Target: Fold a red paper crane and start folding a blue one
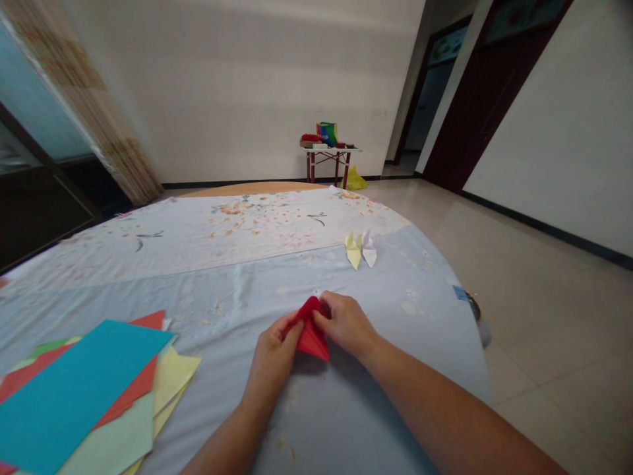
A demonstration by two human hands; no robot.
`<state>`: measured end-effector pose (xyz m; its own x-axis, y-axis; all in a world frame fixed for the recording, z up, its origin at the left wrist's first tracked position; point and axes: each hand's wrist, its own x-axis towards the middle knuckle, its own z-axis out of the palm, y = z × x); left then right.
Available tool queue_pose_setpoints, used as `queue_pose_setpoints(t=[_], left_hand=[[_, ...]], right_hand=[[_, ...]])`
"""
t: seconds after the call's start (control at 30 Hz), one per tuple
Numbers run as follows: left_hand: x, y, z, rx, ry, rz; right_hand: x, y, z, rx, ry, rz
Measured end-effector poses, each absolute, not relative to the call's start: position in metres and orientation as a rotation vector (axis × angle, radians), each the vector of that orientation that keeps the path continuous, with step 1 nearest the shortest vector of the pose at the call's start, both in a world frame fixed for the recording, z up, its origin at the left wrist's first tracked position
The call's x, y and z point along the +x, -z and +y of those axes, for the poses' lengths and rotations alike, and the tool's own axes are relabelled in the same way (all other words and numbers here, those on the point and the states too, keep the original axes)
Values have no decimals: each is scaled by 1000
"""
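A folded piece of red paper [312, 338] is held between both hands, just above the blue part of the tablecloth. My left hand [275, 353] pinches its left edge between thumb and fingers. On the other side, my right hand [346, 322] grips the upper right edge, with the thumb pressed against the paper. The fingertips behind the paper are partly hidden. Farther off on the cloth stand two small folded paper figures, a pale yellow one [353, 251] and a white one [369, 249], side by side.
At the left lies a stack of coloured paper, with a blue sheet [79, 396] on top and a yellow sheet [175, 376] sticking out. A floral tablecloth [237, 277] covers the round table. Beyond it, a small side table [331, 150] stands by the wall.
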<state>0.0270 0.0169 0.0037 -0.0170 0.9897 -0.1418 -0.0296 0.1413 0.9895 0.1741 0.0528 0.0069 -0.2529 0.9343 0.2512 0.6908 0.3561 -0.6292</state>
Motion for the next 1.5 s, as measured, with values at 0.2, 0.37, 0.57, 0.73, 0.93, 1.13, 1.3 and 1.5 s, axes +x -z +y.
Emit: queue_pose_setpoints(t=[0.2, 0.37, 0.57, 0.73, 0.93, 1.13, 1.3, 1.5], left_hand=[[25, 2, 20, 879, -1157, 1183], [27, -3, 19, 769, -1181, 1135], [27, -7, 20, 723, -1189, 1145], [27, -11, 21, 701, -1194, 1126], [28, -12, 20, 669, -1197, 1092], [27, -10, 20, 630, -1195, 1087], [28, -8, 18, 676, -1155, 1047], [28, -12, 16, 751, -1100, 1014]], right_hand=[[174, -12, 51, -1215, -493, -2078], [174, -15, 49, -1173, -560, -1963], [175, -11, 54, -1035, -1034, -1686], [177, -5, 63, -1048, -1303, -1538], [177, -2, 65, -922, -1553, -1419], [177, 3, 67, -891, -1656, -1343], [175, 5, 66, -897, -1590, -1483], [174, 6, 65, -939, -1578, -1510]])
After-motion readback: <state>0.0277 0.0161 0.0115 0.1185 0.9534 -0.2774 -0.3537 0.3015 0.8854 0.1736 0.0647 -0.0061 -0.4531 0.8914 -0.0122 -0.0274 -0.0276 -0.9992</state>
